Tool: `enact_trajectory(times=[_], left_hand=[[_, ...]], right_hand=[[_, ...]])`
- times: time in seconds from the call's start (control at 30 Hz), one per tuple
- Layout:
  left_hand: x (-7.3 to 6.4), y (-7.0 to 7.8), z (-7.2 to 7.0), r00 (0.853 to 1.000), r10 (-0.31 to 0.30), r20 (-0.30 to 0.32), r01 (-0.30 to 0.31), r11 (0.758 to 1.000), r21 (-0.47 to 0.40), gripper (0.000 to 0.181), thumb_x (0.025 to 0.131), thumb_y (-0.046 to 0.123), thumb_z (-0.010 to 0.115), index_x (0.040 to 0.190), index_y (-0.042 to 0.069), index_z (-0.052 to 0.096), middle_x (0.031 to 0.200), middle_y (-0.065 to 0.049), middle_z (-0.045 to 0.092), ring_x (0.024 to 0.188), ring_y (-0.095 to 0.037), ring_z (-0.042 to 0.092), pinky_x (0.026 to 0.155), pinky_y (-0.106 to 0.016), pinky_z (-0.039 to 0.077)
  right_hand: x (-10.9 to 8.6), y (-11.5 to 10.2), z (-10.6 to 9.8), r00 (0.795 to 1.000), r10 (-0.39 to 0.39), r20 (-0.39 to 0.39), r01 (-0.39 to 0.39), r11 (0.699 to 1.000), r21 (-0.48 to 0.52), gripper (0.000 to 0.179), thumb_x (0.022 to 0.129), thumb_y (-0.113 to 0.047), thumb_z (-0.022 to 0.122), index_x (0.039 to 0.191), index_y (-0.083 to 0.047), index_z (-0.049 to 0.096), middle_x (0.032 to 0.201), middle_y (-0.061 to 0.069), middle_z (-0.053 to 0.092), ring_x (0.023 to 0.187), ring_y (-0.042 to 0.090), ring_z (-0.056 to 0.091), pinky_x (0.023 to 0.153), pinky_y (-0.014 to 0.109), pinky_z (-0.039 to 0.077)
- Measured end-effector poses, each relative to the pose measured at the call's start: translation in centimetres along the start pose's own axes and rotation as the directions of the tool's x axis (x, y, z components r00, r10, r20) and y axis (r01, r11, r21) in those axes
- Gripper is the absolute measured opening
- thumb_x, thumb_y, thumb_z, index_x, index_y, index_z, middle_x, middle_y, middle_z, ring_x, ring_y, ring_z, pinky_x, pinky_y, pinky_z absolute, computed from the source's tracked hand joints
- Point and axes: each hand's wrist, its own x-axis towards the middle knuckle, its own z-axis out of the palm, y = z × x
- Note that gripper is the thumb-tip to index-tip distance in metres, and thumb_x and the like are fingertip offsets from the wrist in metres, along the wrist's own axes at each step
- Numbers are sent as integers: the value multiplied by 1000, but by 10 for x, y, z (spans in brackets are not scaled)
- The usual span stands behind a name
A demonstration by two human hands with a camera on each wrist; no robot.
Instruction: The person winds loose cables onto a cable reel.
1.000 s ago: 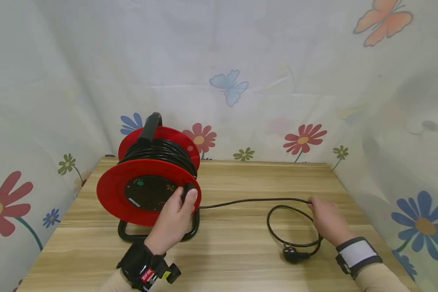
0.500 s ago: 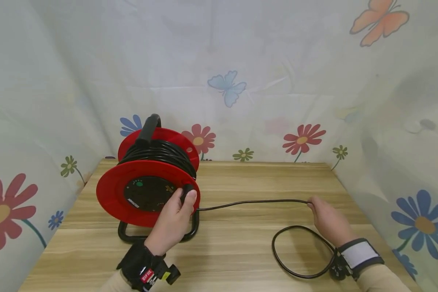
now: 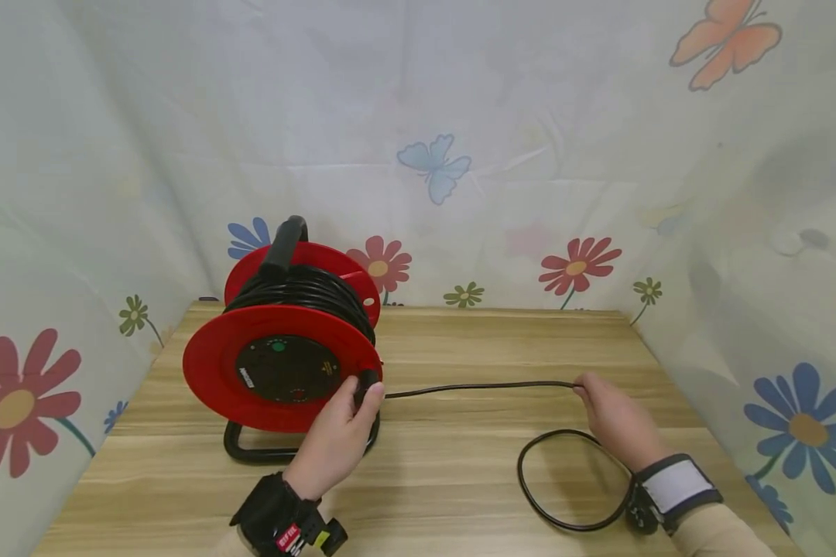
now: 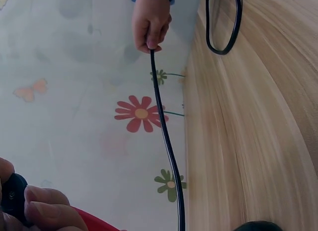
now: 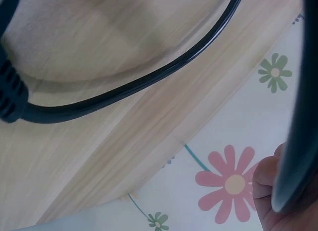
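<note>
Head view: the reel [image 3: 212, 379] is stood on the left part of the counter [image 3: 460, 472], with black cable [image 3: 481, 386] wound in layers between its two red rims. The knob [image 3: 367, 378] on the near rim is held by the left hand [image 3: 330, 445], whose grip is curled round it. The same is shown by the left wrist view — the knob is caught between thumb and fingers, just beside a red edge of the reel.

From the reel's right side a stretch of cable is led across to the right hand [image 3: 620, 418], by whose grip it is pinched. Past that hand the cable is bent into a loose loop, and its plug [image 3: 641, 518] is partly covered by the wristband [image 3: 677, 486]. In the right wrist view the plug's ribbed neck is seen at the left edge — a dark blurred shape [image 5: 303, 116] at the right cannot be made out.

The reel is carried on a black stand [image 3: 261, 455] and topped by a black handle [image 3: 283, 247]. A cloth [image 3: 515, 85] printed with flowers and butterflies is hung behind.
</note>
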Motion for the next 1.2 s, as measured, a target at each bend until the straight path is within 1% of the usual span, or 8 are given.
enact_trajectory(times=[0.13,0.17,0.33,0.4,0.57,0.73,0.93,1.2], left_hand=[[-1,-6,1,1000,-20,13,20,1000,18,60,85,72,39,89,13,47,69,-5,40,57,-19,38,50,-28,29],[-2,-6,1,999,-28,17,28,999,19,55,88,68,41,89,13,47,69,-5,40,57,-19,37,51,-28,29],[-3,-15,5,998,-57,31,57,998,4,48,91,60,46,87,12,46,68,-4,38,56,-17,36,51,-28,28],[-4,-20,6,997,-68,35,68,998,-3,52,89,64,46,87,12,46,68,-3,38,56,-17,36,51,-28,28],[-5,-30,9,995,-91,47,91,996,4,47,91,59,48,88,12,47,69,-3,39,57,-17,37,51,-28,28],[-8,-41,9,991,-105,78,102,994,39,41,95,52,48,87,12,48,71,-4,42,60,-17,39,53,-29,30],[-11,-52,6,984,-137,110,134,990,41,47,94,56,46,84,10,50,66,-3,50,56,-18,43,53,-30,34],[-16,-66,-1,975,-199,102,191,979,76,45,95,51,48,83,7,53,63,-2,52,54,-18,43,52,-29,33]], right_hand=[[1,-2,5,1000,-5,8,5,1000,6,7,97,-12,53,100,-7,55,80,9,66,63,20,61,50,43,49],[1,-4,6,1000,0,17,-1,1000,10,8,97,-13,53,101,-7,55,80,9,67,63,20,61,50,43,49],[1,-10,8,997,29,75,-31,999,21,10,98,-15,51,102,-7,55,81,11,68,60,17,59,49,40,47],[2,-12,9,995,33,89,-35,999,22,11,99,-15,50,103,-7,55,81,11,68,59,16,57,47,39,46],[5,-15,12,998,13,67,-15,1000,25,10,98,-16,51,102,-7,56,76,8,67,57,15,55,46,38,45],[6,-19,13,998,-14,58,13,1000,24,9,97,-15,54,99,-7,56,70,5,63,52,11,47,42,33,40],[6,-20,14,998,-10,65,9,1000,22,8,96,-14,54,99,-6,55,67,4,61,50,11,45,42,32,38],[7,-24,17,997,-27,77,25,999,34,9,97,-16,53,99,-7,55,67,3,62,49,9,44,43,31,39]])
